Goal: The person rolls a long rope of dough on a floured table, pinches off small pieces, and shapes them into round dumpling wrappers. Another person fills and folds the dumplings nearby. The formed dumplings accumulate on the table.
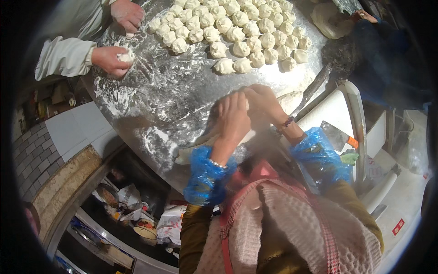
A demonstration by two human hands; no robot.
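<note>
My left hand (236, 118) and my right hand (265, 102) meet over the floured metal table (171, 82), fingers curled around dough. A small pale bit of dough (247, 104) shows between them; the rest is hidden by my fingers. Under my left wrist lies a long dough rope (191, 150), its middle covered by that hand. Another dough length (291, 101) rests just beyond my right wrist. Many rounded dough pieces (239, 34) sit in loose rows farther up the table. Blue plastic sleeve covers wrap both my forearms.
Across at the upper left, another person's hand (111, 61) holds dough; their other hand (128, 17) touches the table. A metal dough scraper (333, 135) with an orange part lies at right on a white surface. Below left, shelves hold bowls (145, 229) and bags.
</note>
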